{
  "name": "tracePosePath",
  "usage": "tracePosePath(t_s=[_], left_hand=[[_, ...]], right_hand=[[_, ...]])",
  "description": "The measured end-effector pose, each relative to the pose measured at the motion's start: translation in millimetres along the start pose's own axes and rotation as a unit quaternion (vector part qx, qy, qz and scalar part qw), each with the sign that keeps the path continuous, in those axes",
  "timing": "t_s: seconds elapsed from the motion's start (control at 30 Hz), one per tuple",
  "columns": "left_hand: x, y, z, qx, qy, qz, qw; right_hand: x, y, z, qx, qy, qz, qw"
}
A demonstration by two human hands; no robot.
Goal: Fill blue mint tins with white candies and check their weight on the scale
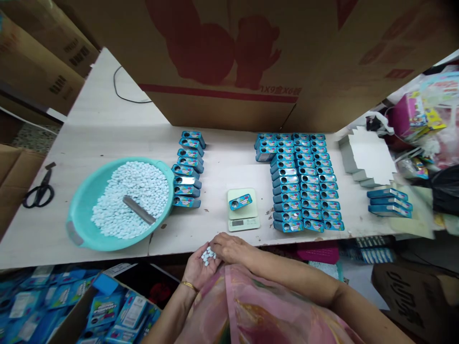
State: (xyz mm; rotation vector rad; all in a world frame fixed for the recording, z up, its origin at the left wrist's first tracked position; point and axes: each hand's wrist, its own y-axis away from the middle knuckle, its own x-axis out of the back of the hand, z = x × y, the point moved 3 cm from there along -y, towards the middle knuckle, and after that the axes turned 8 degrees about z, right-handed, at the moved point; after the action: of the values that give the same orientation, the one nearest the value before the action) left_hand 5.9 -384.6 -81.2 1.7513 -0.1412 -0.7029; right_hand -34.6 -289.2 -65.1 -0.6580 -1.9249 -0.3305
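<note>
My left hand [200,268] is cupped palm up at the table's front edge, with a small pile of pale blue candies [208,256] in it. Over its fingers lies my right hand [229,247], its fingers bent down beside the candies; whether a candy is between the fingertips is hidden. Just beyond both hands is a small kitchen scale [244,223] bearing one blue tin [240,202]. To the left, a turquoise basin [84,200] is filled with the same candies, and a grey scoop [139,210] rests on them.
Blue tins [187,171] form a column beside the basin, and several rows of tins [304,186] stand right of the scale. Behind rises a large cardboard box [229,105]. Scissors [39,191] lie far left; white cartons [369,155] stand right. Below the table is a box of blue packs [118,310].
</note>
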Motion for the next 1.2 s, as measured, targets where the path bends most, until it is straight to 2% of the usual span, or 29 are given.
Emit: tracePosePath(t_s=[0.2,0.43,0.57,0.67,0.8,0.9,1.07,1.2], left_hand=[[-12.4,-1,0,-0.023,-0.026,-0.041,0.999],[-51.7,-3,4,-0.054,-0.059,-0.095,0.992],[-68.6,-1,5,-0.066,-0.062,-0.126,0.988],[-71.3,0,3,-0.067,-0.062,-0.122,0.988],[-72.8,0,1,-0.077,-0.056,-0.096,0.991],[-78.7,0,3,-0.091,-0.045,-0.085,0.991],[-86.9,-4,9,-0.111,-0.012,-0.099,0.989],[-84.8,-9,16,-0.123,-0.009,-0.115,0.986]], right_hand=[[8,-1,0,0.012,-0.014,-0.014,1.0],[44,0,19,0.001,-0.015,0.042,0.999],[59,-1,20,0.01,0.0,0.052,0.999],[61,-1,16,0.002,0.035,0.044,0.998],[52,-1,14,-0.004,0.053,0.057,0.997],[51,-1,21,-0.026,0.014,0.096,0.995],[70,-3,46,-0.106,-0.078,0.167,0.977],[75,-7,74,-0.167,-0.045,0.174,0.969]])
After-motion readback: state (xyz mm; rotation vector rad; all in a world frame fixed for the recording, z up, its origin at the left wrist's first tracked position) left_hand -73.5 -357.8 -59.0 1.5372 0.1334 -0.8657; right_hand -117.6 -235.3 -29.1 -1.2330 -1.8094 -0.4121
